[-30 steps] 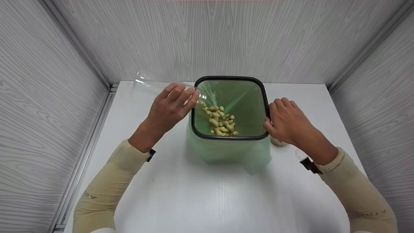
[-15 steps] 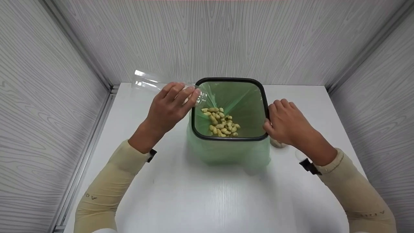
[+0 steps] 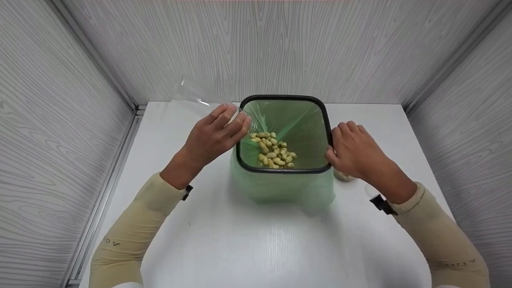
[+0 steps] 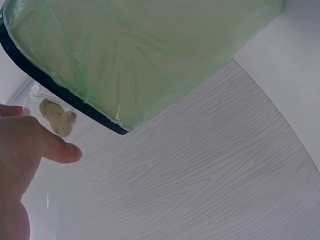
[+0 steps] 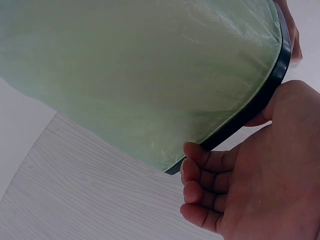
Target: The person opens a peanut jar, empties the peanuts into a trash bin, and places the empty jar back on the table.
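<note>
My left hand (image 3: pixel 216 132) grips a clear plastic container (image 3: pixel 200 96), tilted with its lower end over the left edge of a bin (image 3: pixel 286 171). In the left wrist view a few peanuts (image 4: pixel 57 117) show through the clear plastic beside the rim. The bin has a black squarish rim and a green bag (image 3: pixel 284 190) lining it and hanging over its sides. Several unshelled peanuts (image 3: pixel 276 154) lie inside on the bag. At the bin's right side my right hand (image 3: pixel 354 150) holds the black rim (image 5: pixel 250 110) with curled fingers.
A small round pale thing (image 3: pixel 343 176) stands by the bin's right side, partly hidden under my right hand. A clear round edge (image 3: pixel 371 190) shows near the right wrist. The white table (image 3: pixel 256 248) meets wood-grain walls at the back and sides.
Peanuts near the container's mouth have dropped into the bin and settled. The container's raised end has swung up and to the right as my left hand turned. My right hand stays on the rim.
</note>
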`<control>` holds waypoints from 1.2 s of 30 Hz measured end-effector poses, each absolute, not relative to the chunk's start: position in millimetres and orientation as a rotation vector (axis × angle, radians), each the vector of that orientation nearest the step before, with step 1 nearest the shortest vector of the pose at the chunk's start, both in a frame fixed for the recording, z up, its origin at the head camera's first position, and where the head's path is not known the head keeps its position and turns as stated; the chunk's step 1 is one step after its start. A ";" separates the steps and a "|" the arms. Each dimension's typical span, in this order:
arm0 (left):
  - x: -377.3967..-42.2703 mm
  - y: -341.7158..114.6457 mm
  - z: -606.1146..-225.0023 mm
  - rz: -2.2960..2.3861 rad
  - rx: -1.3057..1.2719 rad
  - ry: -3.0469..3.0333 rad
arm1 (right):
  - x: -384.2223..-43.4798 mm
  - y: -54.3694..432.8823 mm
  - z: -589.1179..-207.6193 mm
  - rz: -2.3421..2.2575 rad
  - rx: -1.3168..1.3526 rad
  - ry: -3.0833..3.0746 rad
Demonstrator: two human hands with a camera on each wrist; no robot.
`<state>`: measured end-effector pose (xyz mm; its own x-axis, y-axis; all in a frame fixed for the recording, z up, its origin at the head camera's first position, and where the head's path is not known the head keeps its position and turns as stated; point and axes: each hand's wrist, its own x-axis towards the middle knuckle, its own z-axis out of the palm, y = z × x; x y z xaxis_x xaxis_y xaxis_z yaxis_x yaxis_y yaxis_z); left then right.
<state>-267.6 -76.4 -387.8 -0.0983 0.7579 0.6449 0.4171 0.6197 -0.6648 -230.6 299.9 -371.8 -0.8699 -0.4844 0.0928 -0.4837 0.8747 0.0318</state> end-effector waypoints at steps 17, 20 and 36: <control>-268.8 -77.6 -387.1 0.276 -0.963 -1.720 | -231.8 299.5 -372.0 -0.012 0.777 -2.927; -268.0 -78.0 -385.8 0.223 -0.950 -1.718 | -231.2 299.4 -371.8 -0.004 0.775 -2.931; -265.6 -76.0 -384.3 0.121 -0.971 -1.761 | -230.1 299.0 -371.2 -0.011 0.772 -2.936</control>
<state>-265.6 -76.0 -384.3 -0.0977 0.6565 0.7480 0.5480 0.6628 -0.5102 -230.1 299.0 -371.2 -0.8655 -0.4910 0.0997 -0.4902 0.8710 0.0338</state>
